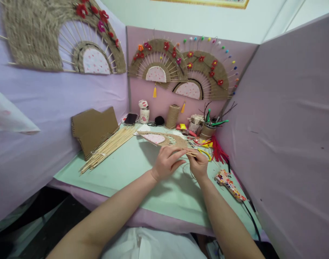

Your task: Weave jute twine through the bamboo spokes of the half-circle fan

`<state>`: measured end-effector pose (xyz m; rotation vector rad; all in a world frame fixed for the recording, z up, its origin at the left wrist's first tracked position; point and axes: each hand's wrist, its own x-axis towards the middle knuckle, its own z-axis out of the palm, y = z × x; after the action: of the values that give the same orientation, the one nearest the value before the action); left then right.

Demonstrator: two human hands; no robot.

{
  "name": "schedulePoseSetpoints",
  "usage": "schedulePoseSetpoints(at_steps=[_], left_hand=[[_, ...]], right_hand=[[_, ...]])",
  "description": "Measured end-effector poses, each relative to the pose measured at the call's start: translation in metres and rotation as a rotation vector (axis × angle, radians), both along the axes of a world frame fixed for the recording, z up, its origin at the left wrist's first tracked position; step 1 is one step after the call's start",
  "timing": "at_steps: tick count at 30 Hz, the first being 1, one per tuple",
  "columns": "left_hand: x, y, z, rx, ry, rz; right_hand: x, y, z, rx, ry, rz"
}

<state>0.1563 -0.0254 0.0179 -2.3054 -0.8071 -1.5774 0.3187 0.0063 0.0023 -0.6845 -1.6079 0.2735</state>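
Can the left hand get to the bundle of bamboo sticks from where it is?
Probably yes. The left hand grips the half-woven fan together with the right hand; only bare green mat lies between it and the stick bundle to its left. It would have to let go first.

Single view, worn on your head. It faces forward and down along your forearms, close over the table [113, 172]. Your left hand [166, 162] and right hand [198, 164], gripping the half-made fan [156, 138], sit mid-frame; back wall [164, 99] up top.
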Motion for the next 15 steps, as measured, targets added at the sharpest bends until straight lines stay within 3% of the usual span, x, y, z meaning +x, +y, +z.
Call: schedulePoseSetpoints(at_steps=[15], left_hand=[[0.023,0.005,0.014,-0.011,-0.024,-0.053]], right_hand=[[-0.001,-0.004,0.003,-0.008,-0.063,0.007]])
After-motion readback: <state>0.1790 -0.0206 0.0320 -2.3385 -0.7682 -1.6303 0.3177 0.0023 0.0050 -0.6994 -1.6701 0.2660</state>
